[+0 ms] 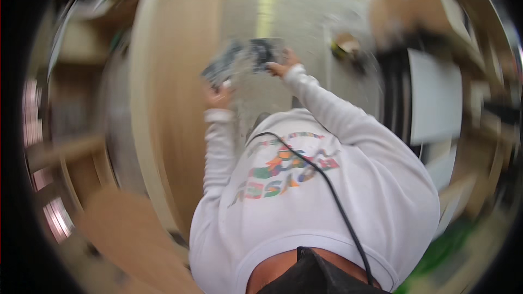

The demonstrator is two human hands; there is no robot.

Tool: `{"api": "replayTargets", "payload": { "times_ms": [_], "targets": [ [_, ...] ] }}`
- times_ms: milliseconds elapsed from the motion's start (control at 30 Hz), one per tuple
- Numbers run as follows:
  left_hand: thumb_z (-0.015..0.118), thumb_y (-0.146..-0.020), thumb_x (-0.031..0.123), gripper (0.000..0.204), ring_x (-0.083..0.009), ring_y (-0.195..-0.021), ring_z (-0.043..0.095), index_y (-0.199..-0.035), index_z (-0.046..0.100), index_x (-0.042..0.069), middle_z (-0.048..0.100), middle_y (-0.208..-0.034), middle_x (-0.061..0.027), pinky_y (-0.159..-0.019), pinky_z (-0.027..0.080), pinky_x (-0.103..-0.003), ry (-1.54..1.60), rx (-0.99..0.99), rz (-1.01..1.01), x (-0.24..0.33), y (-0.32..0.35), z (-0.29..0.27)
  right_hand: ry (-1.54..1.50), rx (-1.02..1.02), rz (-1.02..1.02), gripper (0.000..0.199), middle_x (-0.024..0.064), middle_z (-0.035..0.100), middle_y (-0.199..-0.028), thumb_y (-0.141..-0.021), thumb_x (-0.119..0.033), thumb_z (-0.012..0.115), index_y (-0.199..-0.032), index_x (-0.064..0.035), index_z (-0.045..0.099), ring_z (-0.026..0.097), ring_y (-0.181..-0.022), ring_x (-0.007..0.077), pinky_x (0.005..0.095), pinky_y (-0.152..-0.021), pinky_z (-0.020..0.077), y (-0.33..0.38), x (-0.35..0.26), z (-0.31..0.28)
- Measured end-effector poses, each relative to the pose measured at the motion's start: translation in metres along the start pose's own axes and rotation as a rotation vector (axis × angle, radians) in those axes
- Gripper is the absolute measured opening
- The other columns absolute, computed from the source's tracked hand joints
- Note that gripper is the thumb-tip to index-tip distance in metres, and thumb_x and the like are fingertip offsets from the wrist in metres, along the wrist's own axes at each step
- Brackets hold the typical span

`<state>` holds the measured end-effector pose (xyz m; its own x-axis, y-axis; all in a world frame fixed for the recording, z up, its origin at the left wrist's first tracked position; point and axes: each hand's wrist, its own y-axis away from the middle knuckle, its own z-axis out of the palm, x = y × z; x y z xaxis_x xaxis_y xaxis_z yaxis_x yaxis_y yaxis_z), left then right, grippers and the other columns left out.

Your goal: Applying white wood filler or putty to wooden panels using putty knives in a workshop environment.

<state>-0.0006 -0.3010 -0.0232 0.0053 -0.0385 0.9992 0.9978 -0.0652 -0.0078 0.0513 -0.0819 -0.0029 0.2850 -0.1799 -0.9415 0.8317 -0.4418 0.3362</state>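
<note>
Both arms reach forward in long white sleeves, and motion smears the picture. My left hand (pixel 219 97) is closed on the near edge of a flat grey-blue piece (pixel 222 64), which is held tilted. A second flat piece, nearly black with grey streaks (pixel 263 53), is gripped at its right edge by my right hand (pixel 285 65). The two pieces are side by side with their inner edges close together; blur hides whether they touch. Their exact kind cannot be made out. Both are held in front of my body, over the grey floor (pixel 305 11).
Along my left runs a long light-wood panel (pixel 180 76). A yellow strip (pixel 265 13) marks the floor ahead. On the right are a small yellow-and-dark object (pixel 346 49), a cardboard-coloured box (pixel 403 8) and a white panel (pixel 436 98). A black cable (pixel 332 185) crosses my shirt.
</note>
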Motion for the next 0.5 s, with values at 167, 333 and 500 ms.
{"api": "replayTargets", "payload": {
  "times_ms": [167, 333, 500],
  "targets": [
    [0.056, -0.074, 0.003, 0.04, -0.0236, -0.089, 0.052, -0.111, 0.04, -0.003, 0.051, -0.1, -0.0136, -0.071, 0.049, -0.034, 0.062, -0.396, -0.218, 0.041, -0.043, 0.039, -0.405, 0.199, 0.022, 0.061, 0.0133, 0.055, -0.085, -0.069, 0.0, 0.059, -0.121, -0.0056, 0.028, 0.057, -0.059, 0.0165, 0.0274, -0.047, 0.0477, 0.006, 0.028, -0.099],
    [0.054, -0.077, 0.006, 0.033, -0.0198, -0.087, 0.052, -0.108, 0.042, 0.001, 0.052, -0.098, -0.0103, -0.075, 0.046, -0.034, 0.066, -0.726, -0.369, 0.027, -0.181, -0.015, -0.424, 0.632, 0.017, 0.045, 0.0101, 0.056, -0.086, -0.068, 0.001, 0.057, -0.111, -0.0045, 0.043, 0.056, -0.062, 0.0157, 0.0283, -0.046, 0.0483, 0.034, 0.066, -0.063],
    [0.059, -0.074, 0.011, 0.039, -0.0194, -0.087, 0.053, -0.108, 0.041, 0.007, 0.052, -0.094, -0.009, -0.07, 0.047, -0.034, 0.098, -1.096, -0.816, 0.016, -0.168, 0.035, -0.598, 0.755, 0.153, 0.043, 0.0039, 0.057, -0.091, -0.064, 0.006, 0.049, -0.104, -0.0075, 0.053, 0.055, -0.076, 0.0165, 0.0303, -0.056, 0.0471, 0.031, 0.08, -0.086]
  ]
}}
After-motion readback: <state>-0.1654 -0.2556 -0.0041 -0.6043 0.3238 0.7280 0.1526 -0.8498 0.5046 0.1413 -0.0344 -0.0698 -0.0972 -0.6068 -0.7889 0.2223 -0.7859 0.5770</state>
